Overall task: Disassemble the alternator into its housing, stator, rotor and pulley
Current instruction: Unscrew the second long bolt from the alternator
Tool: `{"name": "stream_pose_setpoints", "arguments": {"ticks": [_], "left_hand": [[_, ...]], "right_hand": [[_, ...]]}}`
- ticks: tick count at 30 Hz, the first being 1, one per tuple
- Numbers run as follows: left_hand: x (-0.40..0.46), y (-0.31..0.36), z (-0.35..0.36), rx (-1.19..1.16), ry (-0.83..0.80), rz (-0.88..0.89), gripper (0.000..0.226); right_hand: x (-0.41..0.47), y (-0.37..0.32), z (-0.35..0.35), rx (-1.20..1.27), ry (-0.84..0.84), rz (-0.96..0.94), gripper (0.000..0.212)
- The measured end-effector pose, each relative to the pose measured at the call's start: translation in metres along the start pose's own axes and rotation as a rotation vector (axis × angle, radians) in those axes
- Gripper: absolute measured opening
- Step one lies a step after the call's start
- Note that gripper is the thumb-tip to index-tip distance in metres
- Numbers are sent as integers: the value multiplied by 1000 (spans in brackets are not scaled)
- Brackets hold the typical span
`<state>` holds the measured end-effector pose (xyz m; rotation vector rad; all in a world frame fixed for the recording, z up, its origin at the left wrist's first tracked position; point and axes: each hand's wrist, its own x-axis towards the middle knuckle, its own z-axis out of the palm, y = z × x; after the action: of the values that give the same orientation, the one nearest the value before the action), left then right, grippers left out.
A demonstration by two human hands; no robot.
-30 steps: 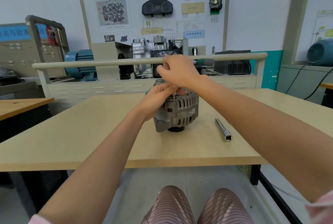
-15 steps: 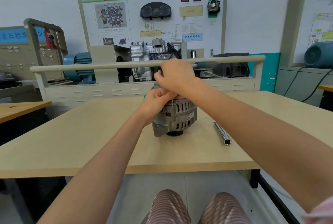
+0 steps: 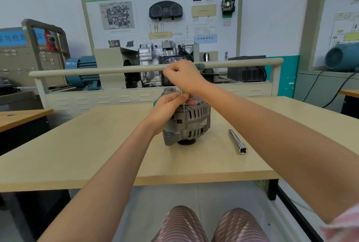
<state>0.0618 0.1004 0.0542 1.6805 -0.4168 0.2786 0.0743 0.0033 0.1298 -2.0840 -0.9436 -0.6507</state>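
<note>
Training workshop, pale wood table point(image 3: 97, 144) in front of a gearbox demo rig point(image 3: 161, 55) and wall panel. Alternator point(image 3: 189, 123) stands mid-table, pulley end down, rear face up, housing in one piece.

Right hand point(image 3: 184, 78) is at 12 o'clock above it, fingers curled round the top of a thin driver point(image 3: 182, 98) that runs straight down into the alternator's top face. The tool's handle is hidden inside the fist, so I can't say which type it is. Left hand point(image 3: 171, 105) sits at 9 o'clock against the housing, fingertips pinching the driver shank just above the casting, apparently guiding it onto a fastener.

Steel socket extension bar point(image 3: 238, 141) lies loose on the table at 3 o'clock of the alternator, near but not touching, square drive end toward the camera.

Progress, my read: very early.
- Nothing separated yet; no screws, covers or parts visible on the table.
- Current step looks like backing out a rear-face screw or through-bolt.
- Left to do: remaining fasteners, split housing, pull stator, free pulley, extract rotor.
- Pulley point(image 3: 186, 142) barely shows as a dark rim under the body, still fitted.
</note>
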Motion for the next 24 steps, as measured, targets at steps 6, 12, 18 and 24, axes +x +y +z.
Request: {"name": "stream_pose_setpoints", "arguments": {"ticks": [6,12,18,24], "left_hand": [[2,-2,0,1,6,13,23],[1,-5,1,47,42,61,20],[1,-9,1,84,118,67,28],[-1,-3,0,64,52,57,18]], "right_hand": [[0,4,2,99,71,63,38],[-3,7,3,-441,121,-58,40],[2,-5,18,-977,158,65,12],[2,0,12,-667,156,-46,37]]}}
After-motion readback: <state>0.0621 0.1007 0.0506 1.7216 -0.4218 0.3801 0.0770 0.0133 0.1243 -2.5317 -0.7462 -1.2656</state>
